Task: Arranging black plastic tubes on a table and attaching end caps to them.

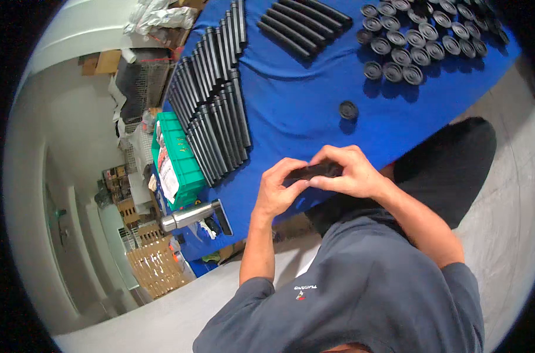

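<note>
Near the front edge of the blue-covered table, my left hand (276, 187) and my right hand (357, 173) come together around a black part (323, 171). Fingers and thumbs of both hands are closed on it, and the thumbs almost meet on the near side. The part looks short and dark; its exact kind is hidden by my fingers. A single black round cap (349, 110) with a ringed face lies on the cloth just beyond my right hand.
Long black tubes (223, 126) lie in rows at the left; several more tubes (303, 26) lie at the far side. Many ringed black caps (417, 38) sit far right. A green crate (188, 159) holding papers and a steel flask (188, 216) stand along the left edge.
</note>
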